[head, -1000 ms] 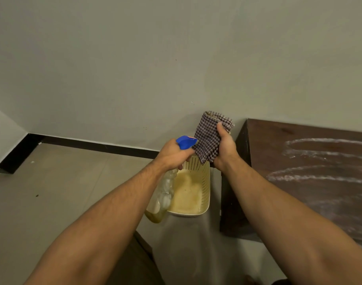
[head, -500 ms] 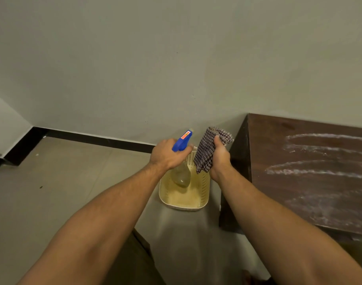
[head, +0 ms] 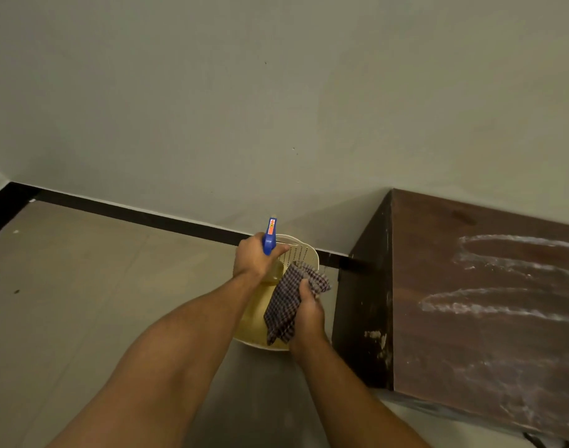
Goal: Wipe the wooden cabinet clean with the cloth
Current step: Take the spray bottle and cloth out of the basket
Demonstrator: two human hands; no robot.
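A dark wooden cabinet stands at the right, its top streaked with pale wipe marks. My right hand grips a checked cloth just left of the cabinet's side, low over a cream basket. My left hand holds a spray bottle with a blue trigger head, its clear body down inside the basket. Both hands are close together, the cloth hanging below the bottle hand.
A cream perforated plastic basket sits on the tiled floor against the wall, beside the cabinet's left side. A black skirting strip runs along the grey wall. Open floor lies to the left.
Both hands have dropped from chest height toward the basket. The spray bottle has gone down into the basket and the cloth now hangs low over it.
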